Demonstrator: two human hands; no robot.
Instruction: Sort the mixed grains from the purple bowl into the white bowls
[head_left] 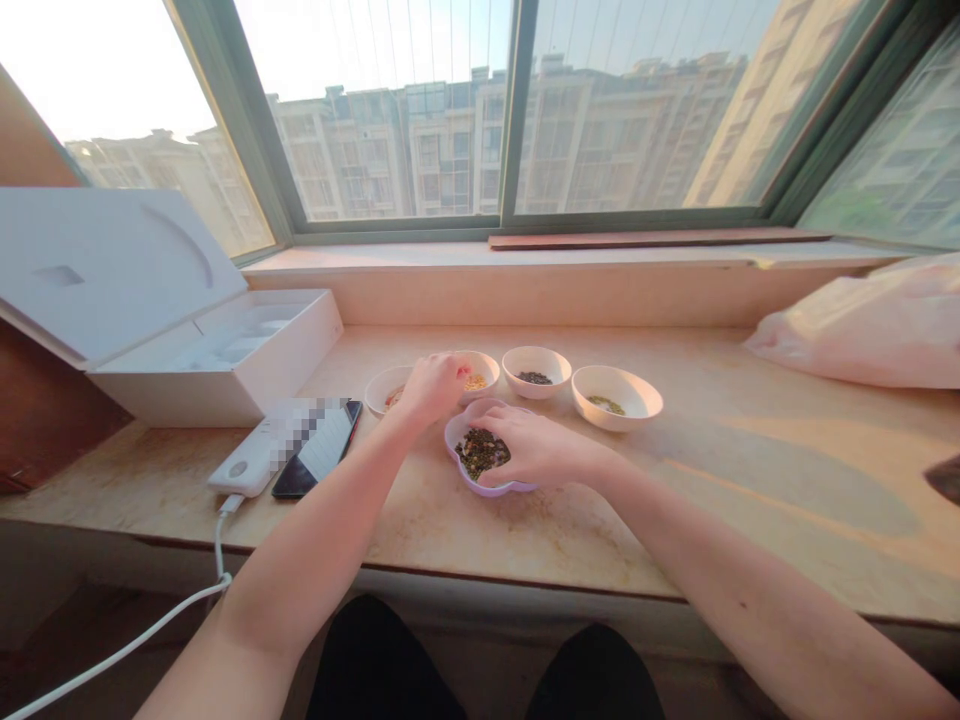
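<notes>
My left hand (436, 388) is above the near edge of a white bowl (491, 372) of yellow grains. Its fingers are drawn together, and whatever they hold, if anything, is hidden. At the purple scalloped dish (455, 462), my right hand (536, 447) reaches in with thumb and fingers apart. Mixed dark and green beans or seeds (480, 452) lie in that dish. Partly behind my left arm stands another white bowl (377, 388) with reddish-brown contents. Further right are a white bowl (538, 358) of black seeds and a white bowl (637, 397) of small green beans.
An open white box (285, 350) stands at the left. In front of it lie a white power bank (251, 455) with a plugged-in cable (150, 640) and a black phone (322, 455). A pale plastic bag (870, 330) sits at the right, below the window.
</notes>
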